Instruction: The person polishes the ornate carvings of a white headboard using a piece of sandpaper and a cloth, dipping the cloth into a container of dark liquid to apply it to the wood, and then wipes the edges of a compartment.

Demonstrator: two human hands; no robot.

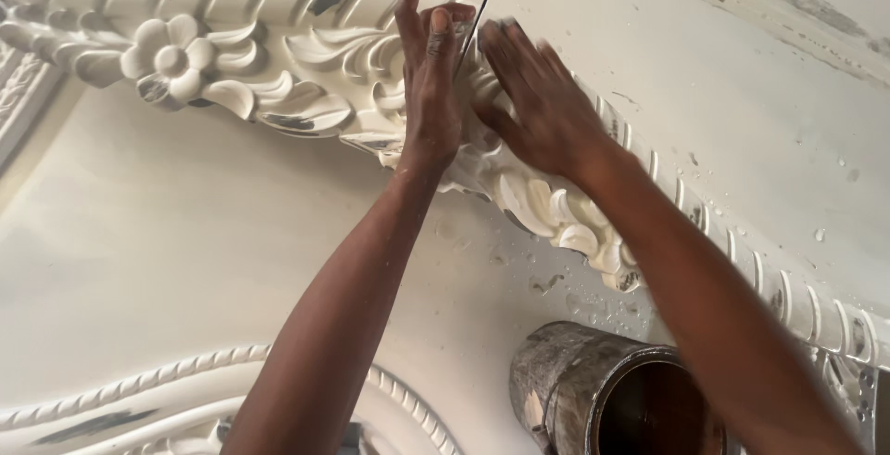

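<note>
Where both hands (482, 94) press, moulding (278, 75) lies beneath.

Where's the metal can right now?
The metal can sits at the bottom of the head view, right of centre, below the carved floral moulding and under the right forearm.

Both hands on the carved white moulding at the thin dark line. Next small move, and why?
Probably slide the right hand down along the moulding, left hand bracing. Both press at the dark line; the leaf carving below looks untouched.
</note>
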